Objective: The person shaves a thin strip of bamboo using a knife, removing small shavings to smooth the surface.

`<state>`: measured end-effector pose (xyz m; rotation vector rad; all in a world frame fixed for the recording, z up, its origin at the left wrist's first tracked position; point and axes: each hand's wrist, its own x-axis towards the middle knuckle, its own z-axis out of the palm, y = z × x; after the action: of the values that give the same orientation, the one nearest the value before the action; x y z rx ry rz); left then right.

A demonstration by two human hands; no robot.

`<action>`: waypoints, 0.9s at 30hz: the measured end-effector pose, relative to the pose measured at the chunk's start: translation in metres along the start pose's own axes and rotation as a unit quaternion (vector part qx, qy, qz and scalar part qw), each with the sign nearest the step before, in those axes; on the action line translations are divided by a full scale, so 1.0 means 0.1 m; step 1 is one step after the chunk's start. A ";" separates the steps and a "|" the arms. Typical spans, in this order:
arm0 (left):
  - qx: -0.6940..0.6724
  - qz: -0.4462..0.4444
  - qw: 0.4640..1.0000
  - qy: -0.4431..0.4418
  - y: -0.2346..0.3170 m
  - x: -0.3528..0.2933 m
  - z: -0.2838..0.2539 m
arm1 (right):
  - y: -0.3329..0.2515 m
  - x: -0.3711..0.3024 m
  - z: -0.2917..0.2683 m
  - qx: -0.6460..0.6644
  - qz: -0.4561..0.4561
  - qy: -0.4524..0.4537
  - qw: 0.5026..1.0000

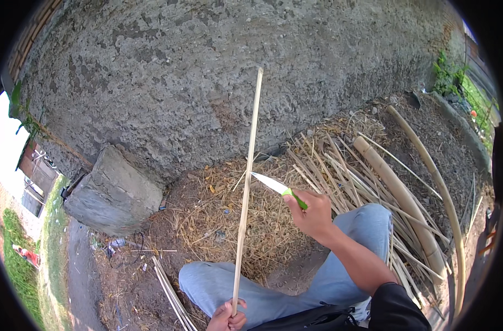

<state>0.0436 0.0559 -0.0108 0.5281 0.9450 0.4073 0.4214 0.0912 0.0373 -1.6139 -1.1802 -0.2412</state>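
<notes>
My left hand (228, 316) is closed around the lower end of a long pale bamboo strip (245, 212), which stands up in front of me. In my right hand (313, 216) is a knife (271, 183) with a green handle and a whitish blade. The blade's tip is at the strip, about halfway up; whether it cuts into the wood I cannot tell. A thin sliver sticks out from the strip beside the tip. My legs in blue jeans are bent below the strip, and shavings (229, 226) cover the ground beyond them.
To the right lies a heap of split bamboo strips (339, 165) with a thick bamboo pole (397, 190) and a curved pole (433, 176). More strips (171, 292) lie at the left. A concrete block (122, 190) stands by the rough grey wall (185, 66).
</notes>
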 end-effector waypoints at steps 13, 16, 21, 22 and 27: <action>0.277 0.191 0.939 0.067 0.04 0.05 0.17 | -0.34 -0.38 0.10 0.049 -0.135 -0.104 0.984; 0.341 0.239 0.906 0.081 0.07 -0.02 0.26 | -0.35 -0.38 0.08 0.027 -0.159 -0.109 0.981; 0.462 0.293 0.830 0.111 0.06 -0.06 0.43 | -0.36 -0.28 0.02 0.020 -0.165 -0.070 0.984; 0.478 0.298 0.819 0.109 0.08 -0.06 0.48 | -0.38 -0.29 0.02 0.020 -0.166 -0.069 0.983; 0.471 0.303 0.819 0.121 0.11 -0.09 0.58 | -0.44 -0.29 -0.02 0.016 -0.199 -0.074 0.977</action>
<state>0.0869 0.0456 0.0294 1.7536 1.1903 0.5702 0.3731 0.0705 0.0461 -1.3745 -1.6133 -0.3604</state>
